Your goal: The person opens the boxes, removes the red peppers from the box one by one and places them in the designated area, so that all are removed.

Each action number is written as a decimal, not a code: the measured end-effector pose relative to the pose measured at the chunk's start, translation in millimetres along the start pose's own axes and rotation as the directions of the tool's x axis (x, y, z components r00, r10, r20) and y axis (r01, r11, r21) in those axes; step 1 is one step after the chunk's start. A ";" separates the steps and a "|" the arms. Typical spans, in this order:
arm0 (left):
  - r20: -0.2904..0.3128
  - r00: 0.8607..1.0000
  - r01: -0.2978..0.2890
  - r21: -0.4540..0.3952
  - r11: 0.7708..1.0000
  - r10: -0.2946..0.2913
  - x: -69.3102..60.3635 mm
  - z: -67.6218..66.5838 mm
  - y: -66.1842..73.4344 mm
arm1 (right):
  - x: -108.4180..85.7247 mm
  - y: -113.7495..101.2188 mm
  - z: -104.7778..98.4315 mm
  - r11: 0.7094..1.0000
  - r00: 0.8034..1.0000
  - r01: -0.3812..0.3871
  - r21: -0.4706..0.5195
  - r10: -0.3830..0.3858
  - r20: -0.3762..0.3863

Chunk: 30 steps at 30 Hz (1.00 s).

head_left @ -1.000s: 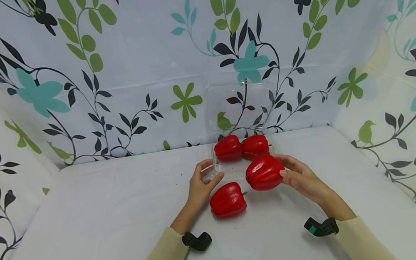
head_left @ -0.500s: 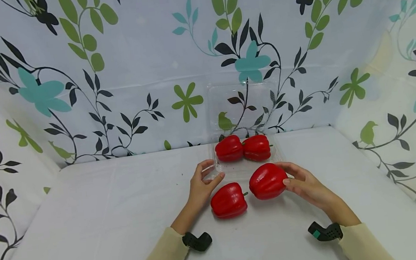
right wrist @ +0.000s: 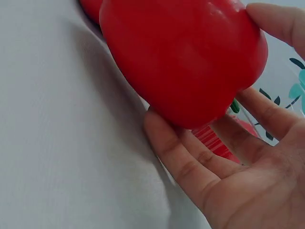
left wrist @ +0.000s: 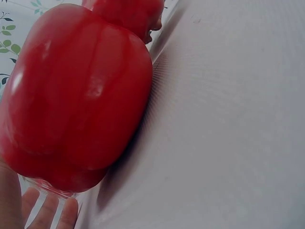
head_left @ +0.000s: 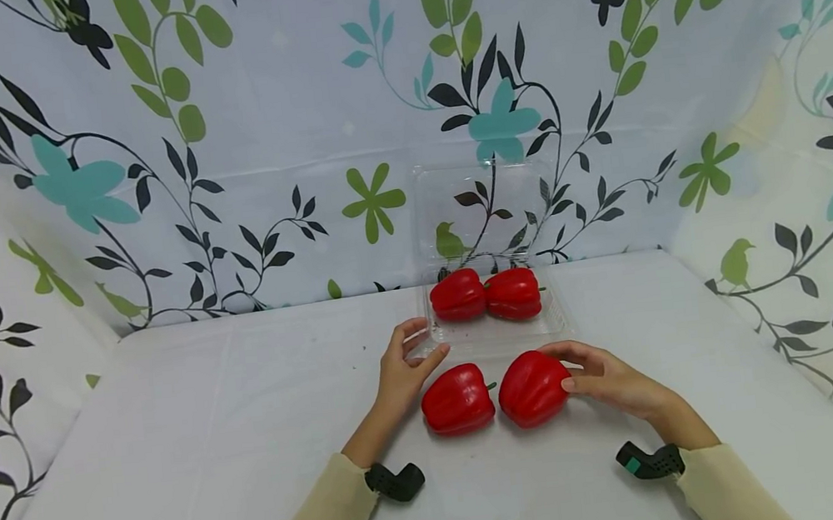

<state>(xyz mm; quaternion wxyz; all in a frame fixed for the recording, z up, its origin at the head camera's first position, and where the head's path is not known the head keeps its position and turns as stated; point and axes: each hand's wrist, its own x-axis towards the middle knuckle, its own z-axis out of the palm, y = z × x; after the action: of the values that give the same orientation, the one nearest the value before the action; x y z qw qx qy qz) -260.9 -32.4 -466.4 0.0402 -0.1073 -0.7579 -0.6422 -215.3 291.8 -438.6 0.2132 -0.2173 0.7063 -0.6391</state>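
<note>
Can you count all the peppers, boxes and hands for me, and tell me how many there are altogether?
Clear boxes: 1
Red peppers: 4 (2 inside the box, 2 outside it)
Hands: 2
Total: 7

Booth-like nook; leafy cloth [head_left: 282, 114]; white table [head_left: 201, 448]

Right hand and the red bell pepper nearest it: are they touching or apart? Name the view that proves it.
Touching. The right wrist view shows the right hand's fingertips directly against the red bell pepper.
</note>
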 end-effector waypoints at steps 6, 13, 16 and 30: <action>0.003 1.000 0.000 -0.001 1.000 0.000 -0.4 0.0 -1.1 | 0.2 5.8 -1.6 1.000 1.000 0.009 0.014 -0.009 -0.007; 0.001 1.000 0.001 -0.006 1.000 -0.001 -0.6 -0.6 -0.1 | 1.2 4.9 0.2 1.000 1.000 0.002 0.018 -0.002 -0.023; 0.001 1.000 -0.007 -0.006 1.000 0.007 -0.6 -0.5 0.0 | 1.8 4.2 1.5 1.000 0.999 -0.007 0.003 0.007 -0.040; 0.000 1.000 0.002 -0.004 1.000 -0.002 -1.0 -0.4 1.0 | 3.9 3.7 4.5 0.993 0.990 -0.063 -0.098 0.049 -0.133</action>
<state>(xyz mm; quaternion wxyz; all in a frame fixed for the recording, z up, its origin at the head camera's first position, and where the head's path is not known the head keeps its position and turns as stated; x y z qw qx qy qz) -259.7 -32.8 -465.6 0.0396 -0.1066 -0.7567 -0.6438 -216.0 286.2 -442.8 0.1731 -0.1658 0.7564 -0.6086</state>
